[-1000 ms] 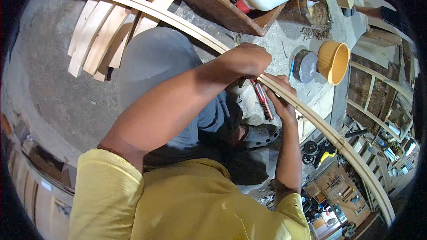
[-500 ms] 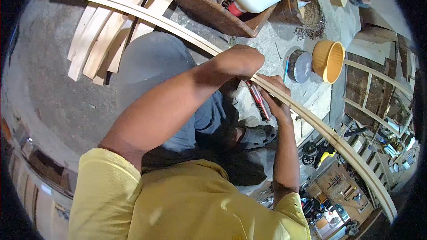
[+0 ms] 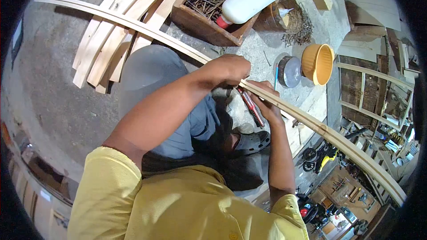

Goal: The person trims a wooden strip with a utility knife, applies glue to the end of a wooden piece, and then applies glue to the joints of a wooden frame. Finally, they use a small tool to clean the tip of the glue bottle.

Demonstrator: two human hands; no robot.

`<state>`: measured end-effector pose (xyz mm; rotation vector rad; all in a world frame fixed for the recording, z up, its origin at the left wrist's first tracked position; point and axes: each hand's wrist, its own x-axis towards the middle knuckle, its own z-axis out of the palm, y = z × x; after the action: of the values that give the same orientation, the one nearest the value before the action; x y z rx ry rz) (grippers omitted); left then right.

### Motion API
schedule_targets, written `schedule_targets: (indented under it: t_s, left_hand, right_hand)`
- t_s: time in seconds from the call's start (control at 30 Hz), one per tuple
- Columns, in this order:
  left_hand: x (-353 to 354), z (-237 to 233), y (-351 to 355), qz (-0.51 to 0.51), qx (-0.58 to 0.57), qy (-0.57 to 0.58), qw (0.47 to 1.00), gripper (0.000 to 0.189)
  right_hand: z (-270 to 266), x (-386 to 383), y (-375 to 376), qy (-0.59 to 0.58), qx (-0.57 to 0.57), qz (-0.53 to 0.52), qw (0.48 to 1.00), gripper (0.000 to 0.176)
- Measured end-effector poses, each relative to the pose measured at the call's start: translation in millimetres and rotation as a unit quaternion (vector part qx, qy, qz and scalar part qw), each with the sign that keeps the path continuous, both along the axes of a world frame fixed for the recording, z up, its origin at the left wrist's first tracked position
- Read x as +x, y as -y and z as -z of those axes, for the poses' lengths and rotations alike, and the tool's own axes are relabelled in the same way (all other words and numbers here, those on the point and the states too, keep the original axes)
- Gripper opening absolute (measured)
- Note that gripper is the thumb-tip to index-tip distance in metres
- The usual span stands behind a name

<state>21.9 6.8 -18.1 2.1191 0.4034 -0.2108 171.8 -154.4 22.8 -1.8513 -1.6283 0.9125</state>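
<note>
Wooden strip [image 3: 307,118], long and gently curved, runs aslant in front of the person, passing under the left hand [image 3: 233,67] and through the right; the left hand is curled closed over it, fingertips hidden, and the right hand [image 3: 269,109] is clamped round it just beside; a red tool [image 3: 251,106] shows below the strip between them, though whether a finger bears on it I cannot tell; a close, even grip should serve best here, since both long ends reach well past the hands and could twist or whip; beyond lie the blue pencil [image 3: 276,76], yellow bowl [image 3: 316,64], nail box [image 3: 209,30] and curved planks [image 3: 106,40].
</note>
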Motion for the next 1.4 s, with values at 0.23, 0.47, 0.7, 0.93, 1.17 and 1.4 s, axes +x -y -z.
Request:
schedule_targets:
  t_s: [0.23, 0.47, 0.7, 0.93, 1.17, 1.4]
  left_hand:
    - [1, 4, -1, 0.002, -0.006, 0.008, 1.000, 0.025]
    - [5, 15, 0, 0.013, 0.001, -0.001, 1.000, 0.029]
    - [3, 3, -3, 0.026, -0.004, -0.018, 0.999, 0.035]
    - [2, 4, -4, 0.038, -0.021, -0.020, 0.999, 0.033]
    - [-3, 10, 3, 0.014, 0.011, 0.017, 1.000, 0.023]
    - [-32, -34, 29, -0.065, 0.151, 0.238, 0.957, 0.023]
  right_hand:
    - [2, 1, 1, -0.014, 0.012, 0.001, 1.000, 0.030]
    - [5, 3, 2, -0.006, 0.012, -0.006, 1.000, 0.032]
    - [7, 4, 3, -0.012, 0.033, -0.009, 0.999, 0.030]
    - [5, 0, 5, -0.029, 0.034, 0.002, 0.999, 0.028]
    - [19, 3, 23, -0.093, 0.035, 0.095, 0.991, 0.026]
    - [-57, -34, 65, -0.174, 0.121, 0.150, 0.966, 0.025]
